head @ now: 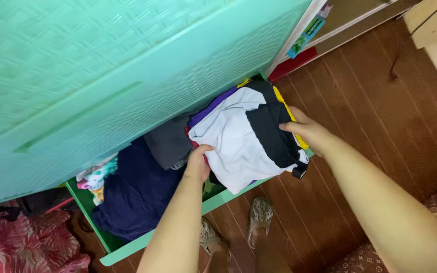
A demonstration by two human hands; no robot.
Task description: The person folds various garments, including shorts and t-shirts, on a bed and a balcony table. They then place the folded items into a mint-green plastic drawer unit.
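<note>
Both hands grip a folded white-and-black garment (244, 139) over the open green drawer (127, 247): left hand (198, 162) pinching its near edge, right hand (304, 129) clasping the far side. It looks soft, light and floppy, best supported from both ends.

We see a folded white and black garment (244, 139) lying flat atop the clothes at the three o'clock end of the open green drawer (127, 250), its black band running diagonally, edges gripped at both sides.
</note>
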